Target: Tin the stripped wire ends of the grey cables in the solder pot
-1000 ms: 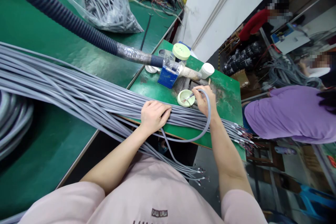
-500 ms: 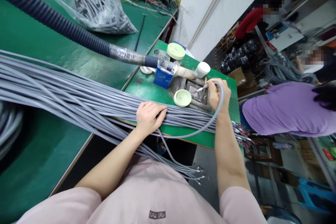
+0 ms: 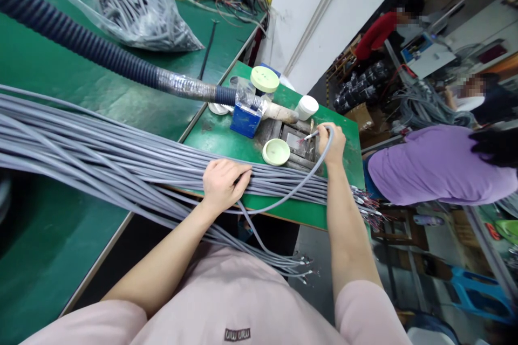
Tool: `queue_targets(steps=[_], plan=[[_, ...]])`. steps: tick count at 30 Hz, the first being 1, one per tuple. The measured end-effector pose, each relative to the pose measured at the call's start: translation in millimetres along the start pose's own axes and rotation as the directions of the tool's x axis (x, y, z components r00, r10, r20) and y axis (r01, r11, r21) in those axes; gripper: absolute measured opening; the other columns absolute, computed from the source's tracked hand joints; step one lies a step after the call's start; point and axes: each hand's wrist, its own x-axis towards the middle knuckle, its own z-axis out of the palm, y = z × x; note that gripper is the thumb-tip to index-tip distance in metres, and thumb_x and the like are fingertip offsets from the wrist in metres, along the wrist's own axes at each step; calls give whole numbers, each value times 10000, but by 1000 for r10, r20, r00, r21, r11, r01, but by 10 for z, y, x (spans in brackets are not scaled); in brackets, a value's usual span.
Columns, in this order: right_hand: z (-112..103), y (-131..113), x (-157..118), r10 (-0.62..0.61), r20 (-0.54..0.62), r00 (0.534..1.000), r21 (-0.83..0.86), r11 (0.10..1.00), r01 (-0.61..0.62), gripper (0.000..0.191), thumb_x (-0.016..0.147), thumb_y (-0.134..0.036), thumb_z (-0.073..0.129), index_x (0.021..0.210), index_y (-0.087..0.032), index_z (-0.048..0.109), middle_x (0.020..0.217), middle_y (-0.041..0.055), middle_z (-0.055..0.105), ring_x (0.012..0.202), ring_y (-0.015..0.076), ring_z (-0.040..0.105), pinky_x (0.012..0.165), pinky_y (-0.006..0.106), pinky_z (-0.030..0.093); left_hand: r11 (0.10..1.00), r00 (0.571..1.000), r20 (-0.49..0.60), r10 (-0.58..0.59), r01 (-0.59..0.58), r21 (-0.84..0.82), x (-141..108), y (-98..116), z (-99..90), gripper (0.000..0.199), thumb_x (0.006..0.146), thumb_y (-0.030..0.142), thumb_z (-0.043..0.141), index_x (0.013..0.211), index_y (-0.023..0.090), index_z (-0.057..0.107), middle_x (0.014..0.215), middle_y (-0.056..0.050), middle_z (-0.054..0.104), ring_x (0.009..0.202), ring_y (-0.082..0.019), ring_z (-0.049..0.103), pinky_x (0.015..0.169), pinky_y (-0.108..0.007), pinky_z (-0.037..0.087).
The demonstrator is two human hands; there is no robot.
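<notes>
My right hand (image 3: 332, 143) pinches one grey cable (image 3: 309, 177) near its stripped end, whose thin reddish wires point left over a square metal-framed pot (image 3: 294, 140). The cable bends back in a loop towards my left hand. On top of a thick bundle of grey cables (image 3: 162, 156) lies my left hand (image 3: 224, 180), its fingers bent over them. A pale green bowl (image 3: 275, 152) stands between the bundle and the pot. Above the pot ends the beige nozzle (image 3: 283, 113) of a black ribbed hose (image 3: 93, 38), beside a blue box (image 3: 245, 118).
A white cup (image 3: 307, 107) and a round pale green lid (image 3: 265, 79) stand behind the pot. At the upper left lies a plastic bag (image 3: 137, 11) of grey pieces. More cable ends (image 3: 299, 267) hang before my body. A person in purple (image 3: 441, 164) is at the right.
The view has shifted slightly, so the table things appear further left. My right hand still holds the cable, its wire end now over the pale square in the pot. My left hand stays on the bundle.
</notes>
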Motion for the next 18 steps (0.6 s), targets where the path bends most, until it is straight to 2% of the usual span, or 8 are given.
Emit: queue_targets(steps=[13, 18], plan=[[229, 101, 8, -26, 24, 999, -15, 1000, 27, 264, 883, -330, 441, 770, -208, 647, 753, 52, 675, 729, 200, 548, 723, 316, 424, 1000, 1000, 19, -22, 22, -2, -10, -15, 10, 97, 846, 249, 585, 872, 237, 677, 763, 5, 721, 729, -157, 634, 728, -337, 398], [123, 41, -2, -15, 29, 999, 5, 1000, 15, 262, 890, -335, 445, 772, -208, 641, 763, 52, 672, 756, 201, 558, 753, 325, 434, 1000, 1000, 26, -12, 12, 10, -12, -13, 13, 97, 849, 252, 582, 868, 236, 675, 757, 4, 721, 726, -162, 631, 727, -337, 394]])
